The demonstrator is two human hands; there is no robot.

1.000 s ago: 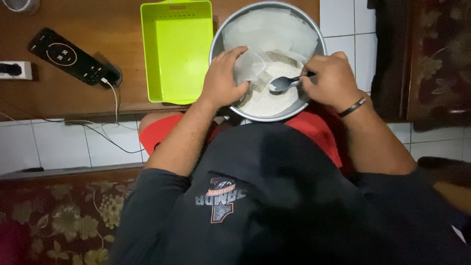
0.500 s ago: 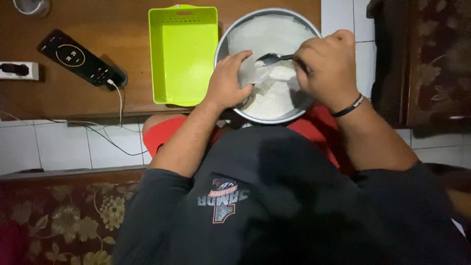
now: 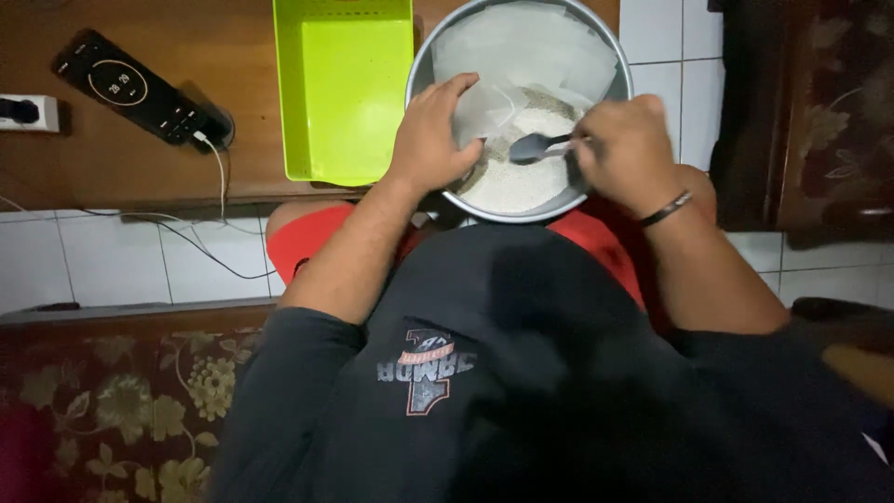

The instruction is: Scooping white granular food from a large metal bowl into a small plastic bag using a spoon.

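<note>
Seated person, dark shirt, red shorts; metal bowl [image 3: 610, 56] rests on the lap, its far rim reaching over the desk [image 3: 112, 158] edge.

Right hand [image 3: 622, 149], at the bowl's near right rim, closed and pinching the handle of a metal spoon [image 3: 538, 146]. Spoon lies nearly level, long axis left-right, scoop pointing left toward bowl centre, handle end hidden in the fingers. Stiff, light, likely slick; the handle is the sensible hold.

Left hand [image 3: 434, 135], at the bowl's near left rim, fingers curled, gripping the mouth of a small clear plastic bag [image 3: 489, 107]. Bag thin, limp, crinkly; holds best at its open edge. Spoon tip sits just beside it.

White grainy powder [image 3: 521, 182] fills the bowl's near side; more clear bags [image 3: 531, 47] lie at the far side.

Left of the bowl: lime-green tray [image 3: 345, 93], touching or nearly. Well left: dark phone [image 3: 130, 88] on a cable, wall socket [image 3: 28, 112].
</note>
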